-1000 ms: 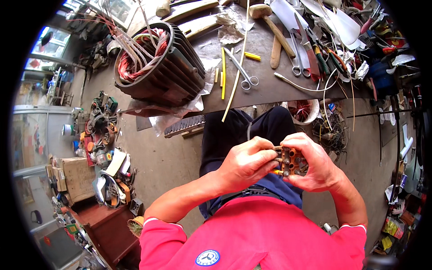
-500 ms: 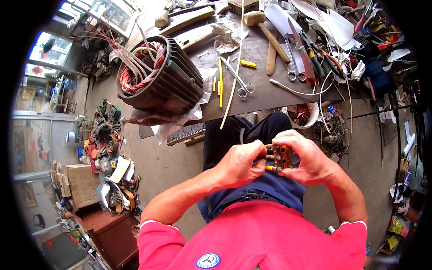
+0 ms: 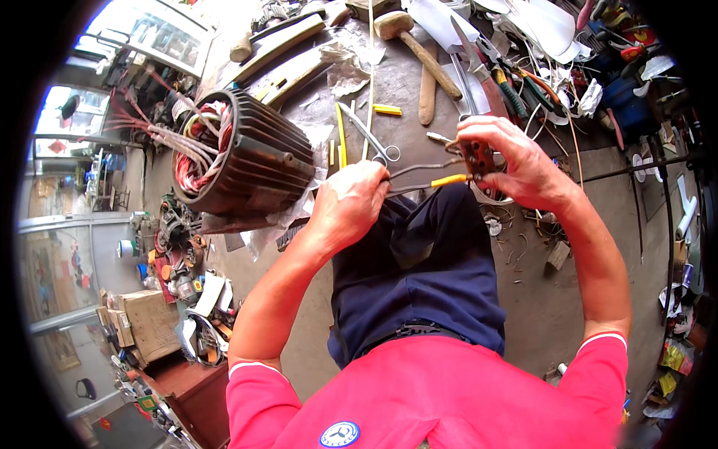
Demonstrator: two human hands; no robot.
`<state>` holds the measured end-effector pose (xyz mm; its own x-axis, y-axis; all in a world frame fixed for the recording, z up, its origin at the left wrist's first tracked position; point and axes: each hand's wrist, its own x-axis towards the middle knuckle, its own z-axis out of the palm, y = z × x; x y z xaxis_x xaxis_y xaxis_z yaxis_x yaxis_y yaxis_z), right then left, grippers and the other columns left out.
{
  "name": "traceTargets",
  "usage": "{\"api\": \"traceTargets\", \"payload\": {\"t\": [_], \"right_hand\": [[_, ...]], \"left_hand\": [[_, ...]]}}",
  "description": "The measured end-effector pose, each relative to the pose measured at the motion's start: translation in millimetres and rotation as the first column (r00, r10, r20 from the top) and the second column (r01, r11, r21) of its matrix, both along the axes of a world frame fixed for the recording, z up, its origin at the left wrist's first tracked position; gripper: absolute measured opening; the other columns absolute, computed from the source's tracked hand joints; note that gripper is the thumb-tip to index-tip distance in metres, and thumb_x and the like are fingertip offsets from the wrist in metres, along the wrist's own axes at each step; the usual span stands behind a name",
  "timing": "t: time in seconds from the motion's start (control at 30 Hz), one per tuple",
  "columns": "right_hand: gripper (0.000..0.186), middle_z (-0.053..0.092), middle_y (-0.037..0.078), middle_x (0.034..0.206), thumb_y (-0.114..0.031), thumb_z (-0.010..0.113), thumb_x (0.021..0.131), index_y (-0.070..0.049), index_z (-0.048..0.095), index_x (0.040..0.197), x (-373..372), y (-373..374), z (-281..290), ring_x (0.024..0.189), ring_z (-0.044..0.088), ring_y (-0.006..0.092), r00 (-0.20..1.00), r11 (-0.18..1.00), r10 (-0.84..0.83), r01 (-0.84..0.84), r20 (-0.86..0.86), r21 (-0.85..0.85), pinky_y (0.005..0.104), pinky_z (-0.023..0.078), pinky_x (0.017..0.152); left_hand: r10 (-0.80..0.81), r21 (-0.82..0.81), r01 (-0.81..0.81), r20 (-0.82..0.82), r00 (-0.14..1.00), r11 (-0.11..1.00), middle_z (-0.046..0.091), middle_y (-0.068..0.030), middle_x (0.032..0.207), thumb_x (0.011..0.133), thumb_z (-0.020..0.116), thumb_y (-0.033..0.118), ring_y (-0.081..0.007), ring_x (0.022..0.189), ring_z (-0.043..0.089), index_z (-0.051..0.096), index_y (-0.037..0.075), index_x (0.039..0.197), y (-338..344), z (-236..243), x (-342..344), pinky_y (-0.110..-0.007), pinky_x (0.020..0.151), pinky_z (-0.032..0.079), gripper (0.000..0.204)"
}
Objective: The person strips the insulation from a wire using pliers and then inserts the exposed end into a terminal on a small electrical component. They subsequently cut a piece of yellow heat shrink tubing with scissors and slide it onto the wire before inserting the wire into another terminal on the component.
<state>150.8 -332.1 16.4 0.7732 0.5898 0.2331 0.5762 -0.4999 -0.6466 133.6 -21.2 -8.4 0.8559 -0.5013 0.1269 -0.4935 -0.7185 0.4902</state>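
Over my lap, at the bench's front edge, my right hand (image 3: 523, 165) grips a small reddish-brown terminal block (image 3: 477, 159) between thumb and fingers. Dark wires (image 3: 422, 168) run from the block to my left hand (image 3: 350, 200), whose closed fingers pinch their other ends. A yellow sleeve (image 3: 449, 180) covers one wire close to the block. Left of my left hand, a ribbed motor housing (image 3: 273, 150) lies on its side on the bench, with red and white winding leads (image 3: 179, 142) coming out of its open end.
Beyond my hands the bench holds scissors (image 3: 385, 153), yellow tubing pieces (image 3: 387, 110) and a wooden mallet (image 3: 420, 56). Pliers (image 3: 508, 93) and loose wires crowd its right side. On the floor at left stand a cardboard box (image 3: 153, 325) and a red-brown cabinet (image 3: 194, 396).
Both hands have moved farther from my body and apart. The wires between them are now stretched out and visible. The view has shifted slightly, with the bench things appearing farther left.
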Motion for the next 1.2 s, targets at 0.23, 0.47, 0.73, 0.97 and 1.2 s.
{"api": "traceTargets", "payload": {"t": [0.23, 0.47, 0.73, 0.97, 1.2], "right_hand": [[0.069, 0.059, 0.010, 0.134, 0.003, 0.081, 0.068, -0.011, 0.056, 0.131, 31, -13, -26, 0.125, 0.056, 0.0313, 0.993, 0.997, -0.047, 0.054, 0.108, -0.058, 0.0418, 0.044, 0.107], [0.047, 0.062, 0.020, 0.126, -0.009, 0.066, 0.079, -0.001, 0.059, 0.124, 21, 40, 4, 0.120, 0.058, 0.0343, 0.925, 0.992, -0.071, 0.105, 0.373, -0.070, 0.0444, 0.044, 0.106], [0.017, 0.060, 0.006, 0.076, -0.005, 0.064, 0.080, -0.008, 0.065, 0.096, 47, 51, -25, 0.070, 0.066, 0.0254, 0.899, 0.989, -0.144, 0.120, 0.413, 0.084, 0.0365, 0.053, 0.057], [0.009, 0.068, 0.014, 0.082, -0.002, 0.070, 0.088, 0.001, 0.068, 0.097, 44, 41, 3, 0.070, 0.069, 0.0257, 0.940, 0.869, -0.335, 0.283, 0.062, 0.405, 0.0317, 0.054, 0.064], [0.010, 0.064, 0.005, 0.083, 0.004, 0.066, 0.093, 0.003, 0.070, 0.103, 19, 30, 8, 0.074, 0.057, 0.0088, 0.926, 0.860, -0.346, 0.251, 0.148, 0.444, 0.0234, 0.046, 0.066]], "left_hand": [[0.027, 0.167, -0.059, 0.187, 0.982, 0.984, 0.066, -0.0149, 0.084, 0.093, 0.063, 0.012, -0.0354, 0.081, 0.067, 0.064, 0.005, 0.098, -22, -20, 34, -0.044, 0.072, 0.054, 0.009], [0.086, -0.052, -0.074, 0.289, 0.953, 0.996, 0.062, -0.0147, 0.079, 0.085, 0.068, 0.002, -0.0359, 0.072, 0.064, 0.064, 0.003, 0.091, -54, -8, 29, -0.043, 0.064, 0.052, 0.008], [0.243, 0.003, -0.243, -0.060, 0.968, 0.970, 0.069, -0.0153, 0.084, 0.092, 0.069, 0.012, -0.0327, 0.075, 0.068, 0.070, 0.001, 0.093, -24, -10, 52, -0.037, 0.068, 0.053, 0.011], [0.182, 0.015, -0.197, 0.320, 0.930, 0.980, 0.064, -0.0111, 0.094, 0.087, 0.064, 0.003, -0.0305, 0.089, 0.066, 0.072, 0.011, 0.105, -26, -46, 88, -0.041, 0.070, 0.054, 0.022], [0.032, 0.264, -0.163, 0.438, 0.898, 0.951, 0.065, -0.0140, 0.093, 0.087, 0.065, 0.011, -0.0339, 0.091, 0.066, 0.067, 0.009, 0.097, -35, -76, 120, -0.045, 0.074, 0.055, 0.011]]}}
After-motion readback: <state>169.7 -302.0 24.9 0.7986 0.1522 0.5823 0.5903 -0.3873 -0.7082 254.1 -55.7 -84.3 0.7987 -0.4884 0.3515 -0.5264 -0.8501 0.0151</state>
